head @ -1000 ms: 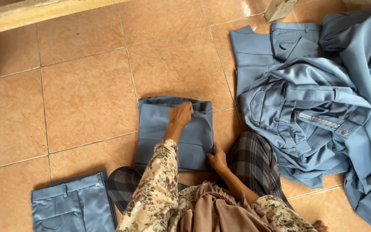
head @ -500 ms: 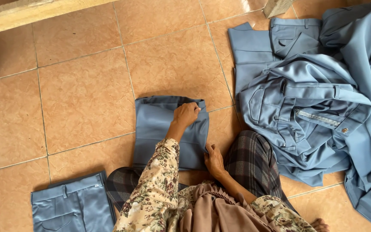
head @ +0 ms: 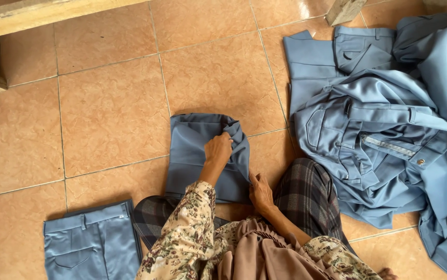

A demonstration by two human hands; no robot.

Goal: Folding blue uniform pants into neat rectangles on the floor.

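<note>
A: Any containers or packages here?

B: I see no box or bag, only clothing on the tiled floor (head: 109,114). The one label-like thing is a pale strip (head: 388,145) sewn inside a waistband in the pile of blue trousers (head: 379,135) on the right; it is too small to read.

A: What are the hands doing?

B: The left hand (head: 218,149) is closed, fingers curled together, pinching a bunched fold at the upper right corner of the folded blue trousers (head: 195,155) lying on the floor just in front of the person's knees. The right hand (head: 260,191) rests at the lower right edge of that same garment, fingers close together and pressed against the cloth; whether it grips the fabric or only touches it I cannot tell.

A: And around them?

B: Another folded pair of blue trousers (head: 91,243) lies at the lower left, apart from the one being handled, waistband upward with belt loops showing. The person wears a floral sleeve (head: 187,233) and a dark plaid cloth (head: 306,197) over the legs. A wooden beam (head: 37,15) crosses the top left, and a wooden leg (head: 343,10) stands at the top edge near the pile.
</note>
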